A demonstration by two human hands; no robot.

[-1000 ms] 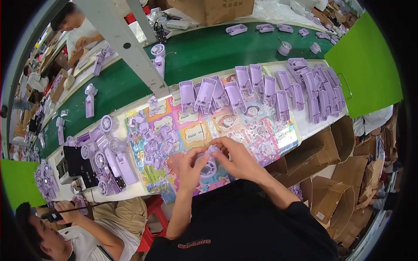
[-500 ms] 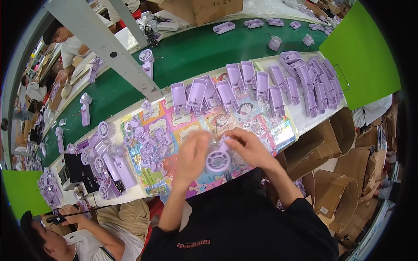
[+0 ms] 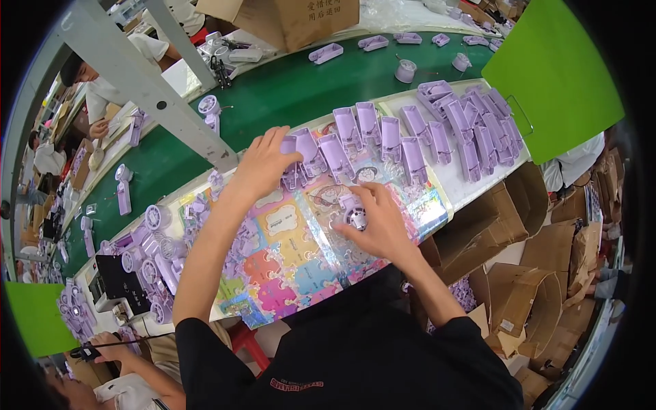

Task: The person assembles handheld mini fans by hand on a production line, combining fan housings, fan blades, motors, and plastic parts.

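My left hand [image 3: 265, 166] is at the left end of a row of light-purple handle shells, its thumb and fingers around the leftmost shell [image 3: 289, 145], which it partly hides. In my right hand [image 3: 380, 222] is a small round fan head [image 3: 356, 217], above the mat near its right part. A dark and silvery centre shows in the fan head, and my fingers cover much of its ring. More open, hollow handle shells [image 3: 337, 157] lean side by side just right of my left hand. Small purple parts [image 3: 242, 242] lie in a heap beside my left forearm.
A colourful printed mat [image 3: 283, 270] covers the bench. Beyond runs a green conveyor [image 3: 273, 102] carrying purple parts. A grey metal post [image 3: 147, 92] stands at the left, a green panel [image 3: 553, 82] at the right. Cardboard boxes [image 3: 478, 212] sit right of the bench. Another person works at lower left.
My left hand has moved from beside the fan head up and left to the leftmost handle shell. My right hand keeps the fan head, now turned and slightly higher. The view has shifted a little.
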